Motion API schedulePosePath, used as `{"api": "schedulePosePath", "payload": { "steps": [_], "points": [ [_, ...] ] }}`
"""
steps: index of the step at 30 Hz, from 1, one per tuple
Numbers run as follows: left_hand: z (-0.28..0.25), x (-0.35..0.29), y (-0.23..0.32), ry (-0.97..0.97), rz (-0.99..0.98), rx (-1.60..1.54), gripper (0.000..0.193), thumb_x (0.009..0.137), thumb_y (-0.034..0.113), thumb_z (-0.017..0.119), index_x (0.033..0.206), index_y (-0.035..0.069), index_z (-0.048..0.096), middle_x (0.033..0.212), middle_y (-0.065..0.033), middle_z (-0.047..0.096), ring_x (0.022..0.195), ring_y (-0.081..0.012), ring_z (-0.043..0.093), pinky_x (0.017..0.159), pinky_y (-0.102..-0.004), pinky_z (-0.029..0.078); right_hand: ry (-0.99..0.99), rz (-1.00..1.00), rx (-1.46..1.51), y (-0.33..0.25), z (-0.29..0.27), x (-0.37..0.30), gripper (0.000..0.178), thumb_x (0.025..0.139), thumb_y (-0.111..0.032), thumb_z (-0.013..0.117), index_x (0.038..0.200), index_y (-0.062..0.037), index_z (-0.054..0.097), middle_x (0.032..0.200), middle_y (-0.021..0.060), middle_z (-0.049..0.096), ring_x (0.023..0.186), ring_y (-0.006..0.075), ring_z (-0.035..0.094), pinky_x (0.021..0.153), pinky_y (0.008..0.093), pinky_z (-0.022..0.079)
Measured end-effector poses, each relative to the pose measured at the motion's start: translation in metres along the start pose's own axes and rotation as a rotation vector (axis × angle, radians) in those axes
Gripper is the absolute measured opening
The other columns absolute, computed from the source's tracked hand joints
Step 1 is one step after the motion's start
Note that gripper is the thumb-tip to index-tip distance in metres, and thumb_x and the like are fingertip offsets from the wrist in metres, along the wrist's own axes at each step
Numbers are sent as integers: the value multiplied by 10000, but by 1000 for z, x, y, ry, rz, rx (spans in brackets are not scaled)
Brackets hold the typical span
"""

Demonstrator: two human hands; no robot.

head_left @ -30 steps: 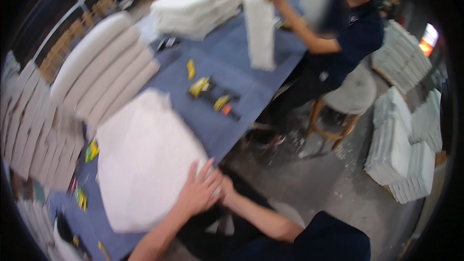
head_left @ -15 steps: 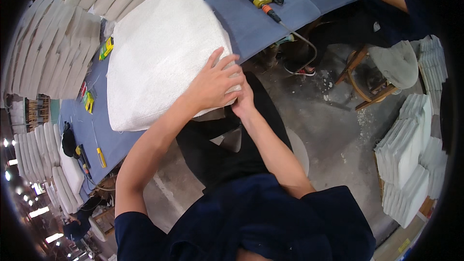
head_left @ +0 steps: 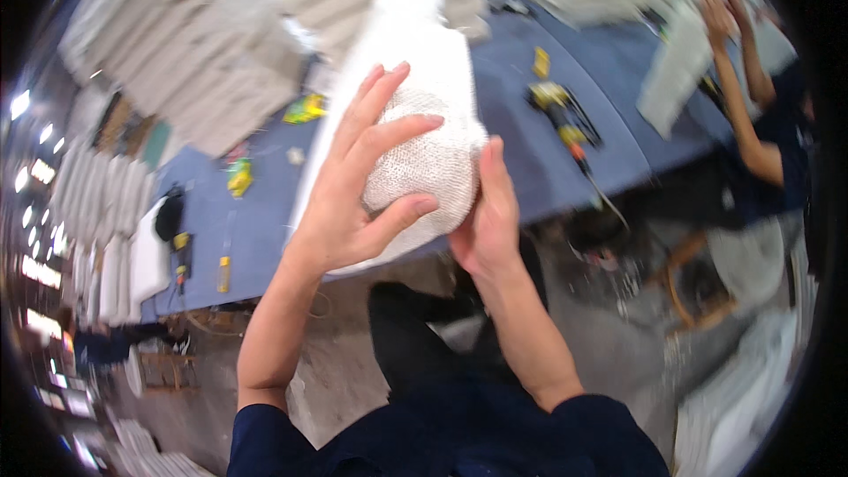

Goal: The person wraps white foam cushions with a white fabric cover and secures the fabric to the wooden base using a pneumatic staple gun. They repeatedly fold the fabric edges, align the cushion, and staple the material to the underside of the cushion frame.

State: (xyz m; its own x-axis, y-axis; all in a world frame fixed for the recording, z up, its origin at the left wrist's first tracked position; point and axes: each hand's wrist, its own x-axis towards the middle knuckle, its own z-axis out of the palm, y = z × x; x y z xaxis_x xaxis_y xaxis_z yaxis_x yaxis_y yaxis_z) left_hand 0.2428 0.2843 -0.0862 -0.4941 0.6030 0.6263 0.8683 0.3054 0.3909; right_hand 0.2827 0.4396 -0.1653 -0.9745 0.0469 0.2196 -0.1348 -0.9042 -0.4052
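Workshop w/ blue table (head_left: 521,172). White cushion (head_left: 424,44) at its near edge, btwn both hands: L hand (head_left: 340,199) fingers spread wide over the near end; R hand (head_left: 490,225) thumb up along R side, other fingers hidden, can't tell grip. Risk: cushion could slip off edge if R support goes; cover could bunch if L presses unevenly. Farther R: yellow-black air tool (head_left: 555,108), hose snag poss. if cushion swings over. Far: co-worker's hands (head_left: 724,13) at another white piece (head_left: 676,71).

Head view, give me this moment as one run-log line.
left hand: fingers spread on white fabric-covered cushion | right hand: against cushion's right edge | on blue table: yellow-and-black staple gun, yellow-handled screwdriver
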Motion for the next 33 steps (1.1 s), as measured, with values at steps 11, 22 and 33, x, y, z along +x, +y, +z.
{"api": "schedulePosePath", "payload": {
  "steps": [11,22,33],
  "points": [
    [-120,-27,-35,93,30,-79,597,822,416,909,1277,110,672,1656,-231,449,1624,-442,240,1293,-569,198,-424,-280,-821,37,62,32,217,984,-117,762,1136,36,781,1182,97,751,1061,162,684,881,309,526],
    [-118,-32,-47,102,-8,-352,525,1054,612,554,1236,136,679,1689,-256,363,1611,-443,259,1282,-580,187,-345,-60,-395,66,61,27,344,1082,-210,665,1219,100,725,1262,87,710,1125,128,620,968,303,475],
    [-138,-40,-57,277,33,-301,353,1082,435,608,1090,91,684,1536,-190,561,1527,-347,424,1224,-466,321,-417,-186,-752,71,87,42,320,1097,-200,631,1210,85,721,1228,76,718,1088,119,623,948,285,471]
  ]
}}
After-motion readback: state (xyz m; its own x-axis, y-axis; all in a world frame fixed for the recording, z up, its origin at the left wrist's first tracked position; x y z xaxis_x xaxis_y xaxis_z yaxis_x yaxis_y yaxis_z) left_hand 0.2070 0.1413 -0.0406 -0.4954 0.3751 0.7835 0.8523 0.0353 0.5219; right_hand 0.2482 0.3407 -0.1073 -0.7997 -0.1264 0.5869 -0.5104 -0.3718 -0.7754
